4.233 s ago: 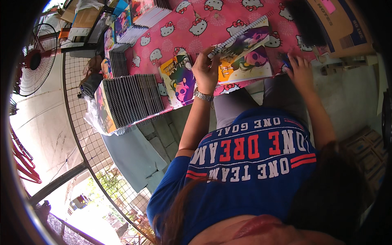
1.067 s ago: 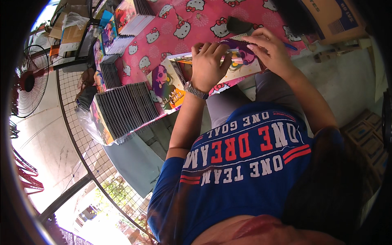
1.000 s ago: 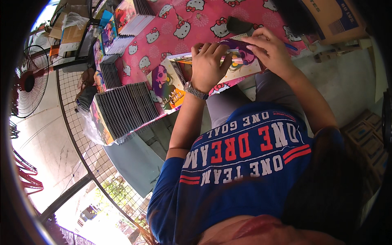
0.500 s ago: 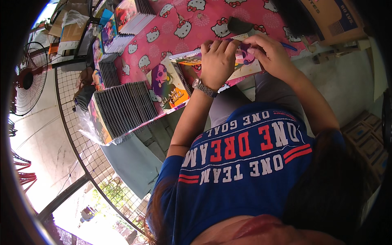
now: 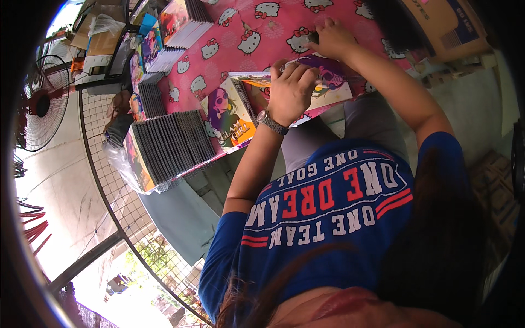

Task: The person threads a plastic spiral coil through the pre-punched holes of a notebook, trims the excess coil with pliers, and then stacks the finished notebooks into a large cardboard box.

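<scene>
Left hand: The left hand (image 5: 291, 90) lies palm down on a colourful book (image 5: 322, 87). Its fingers are bent and pressed together, holding the book flat. There is a watch on the wrist.

Right hand: The right hand (image 5: 331, 38) is further up the table, past the top edge of the same book. The fingertips are curled around something small and dark. I cannot tell what it is, or how tight the hold is.

Book under the hands: It lies on the pink tablecloth (image 5: 229, 49) with cartoon cats, just in front of the person. A second book (image 5: 229, 117) with a cartoon girl on the cover lies right beside it, to the left, near the table edge.

Big stack: A long stack of thin books (image 5: 169, 145) in clear plastic sits near the left corner of the table. More piles (image 5: 183, 19) stand further back.

Around: A cardboard box (image 5: 445, 24) is at the far right. A fan (image 5: 41, 104) stands behind a wire fence on the left.

What could go wrong: The book with the girl sits close to the edge, so I think a bump from the left arm could push it off. If the left hand lifts, the book under it may slide on the smooth cloth.
</scene>
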The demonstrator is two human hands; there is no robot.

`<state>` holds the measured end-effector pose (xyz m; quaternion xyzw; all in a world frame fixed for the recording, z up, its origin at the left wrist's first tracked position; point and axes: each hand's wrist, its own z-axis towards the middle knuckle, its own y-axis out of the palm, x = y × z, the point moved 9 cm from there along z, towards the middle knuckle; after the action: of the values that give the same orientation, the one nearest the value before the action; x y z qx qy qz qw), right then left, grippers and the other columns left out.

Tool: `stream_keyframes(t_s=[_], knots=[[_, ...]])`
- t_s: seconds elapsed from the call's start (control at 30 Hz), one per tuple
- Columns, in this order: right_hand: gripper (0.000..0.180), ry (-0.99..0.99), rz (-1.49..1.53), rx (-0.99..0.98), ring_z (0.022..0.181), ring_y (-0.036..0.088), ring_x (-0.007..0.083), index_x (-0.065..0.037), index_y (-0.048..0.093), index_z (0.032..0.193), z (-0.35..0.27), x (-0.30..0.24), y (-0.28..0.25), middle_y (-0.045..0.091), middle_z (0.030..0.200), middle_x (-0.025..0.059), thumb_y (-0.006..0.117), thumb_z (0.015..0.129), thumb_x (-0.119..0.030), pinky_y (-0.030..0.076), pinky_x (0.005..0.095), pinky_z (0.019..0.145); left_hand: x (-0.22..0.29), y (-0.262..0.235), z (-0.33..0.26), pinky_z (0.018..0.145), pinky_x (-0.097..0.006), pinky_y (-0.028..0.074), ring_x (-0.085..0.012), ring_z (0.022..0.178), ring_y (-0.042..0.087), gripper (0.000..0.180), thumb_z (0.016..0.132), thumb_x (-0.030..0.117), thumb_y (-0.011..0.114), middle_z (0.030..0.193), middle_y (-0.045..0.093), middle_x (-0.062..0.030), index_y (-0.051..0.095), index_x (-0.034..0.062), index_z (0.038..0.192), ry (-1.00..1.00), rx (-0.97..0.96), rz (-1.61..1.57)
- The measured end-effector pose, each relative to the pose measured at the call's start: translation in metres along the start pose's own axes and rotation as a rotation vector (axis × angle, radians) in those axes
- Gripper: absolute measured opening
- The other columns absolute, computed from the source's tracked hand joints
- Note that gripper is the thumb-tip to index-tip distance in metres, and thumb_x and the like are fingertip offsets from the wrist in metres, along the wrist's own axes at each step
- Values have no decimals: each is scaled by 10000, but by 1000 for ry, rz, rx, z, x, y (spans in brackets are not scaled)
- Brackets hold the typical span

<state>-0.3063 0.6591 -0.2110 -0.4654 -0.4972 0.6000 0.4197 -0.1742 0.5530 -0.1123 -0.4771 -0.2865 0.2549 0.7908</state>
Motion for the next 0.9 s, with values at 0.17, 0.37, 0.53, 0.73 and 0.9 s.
stream_keyframes(t_s=[0.17,0.37,0.53,0.73,0.9], knots=[[512,-120,299,-202,1196,483,296,-55,595,1240,12,15,2,557,1267,107,654,874,-409,458,384,961,-7,-14,-12,1012,-784,95,-347,1377,329,336,753,344,764,1259,554,-31,625,176,1008,-302,17,235],[368,-518,1310,-728,1019,532,168,-77,637,1156,-88,-32,-69,565,1053,50,660,868,-304,425,305,911,-18,1,-25,1001,-809,72,-405,1387,281,400,688,364,827,1267,522,-40,662,171,998,-342,96,80],[306,-442,1495,-688,1153,449,199,-40,632,1053,-99,-17,-81,536,1120,66,647,810,-227,332,340,1026,3,-2,-11,1016,-673,208,-323,1187,449,388,663,321,849,1070,553,-50,658,132,942,-254,61,19],[384,-458,1774,-744,1110,456,200,-41,602,1057,-104,-22,-88,503,1094,63,705,828,-331,341,362,1007,6,-4,-13,1027,-677,203,-320,1146,473,423,661,369,853,1047,558,-66,651,117,935,-238,28,-16],[536,-432,1031,-488,1057,469,184,-61,613,1064,-84,-11,-58,504,1054,43,729,769,-493,366,330,952,4,-8,-12,1043,-656,194,-328,1131,488,599,616,326,890,1046,573,-77,550,85,1046,-255,78,-50]])
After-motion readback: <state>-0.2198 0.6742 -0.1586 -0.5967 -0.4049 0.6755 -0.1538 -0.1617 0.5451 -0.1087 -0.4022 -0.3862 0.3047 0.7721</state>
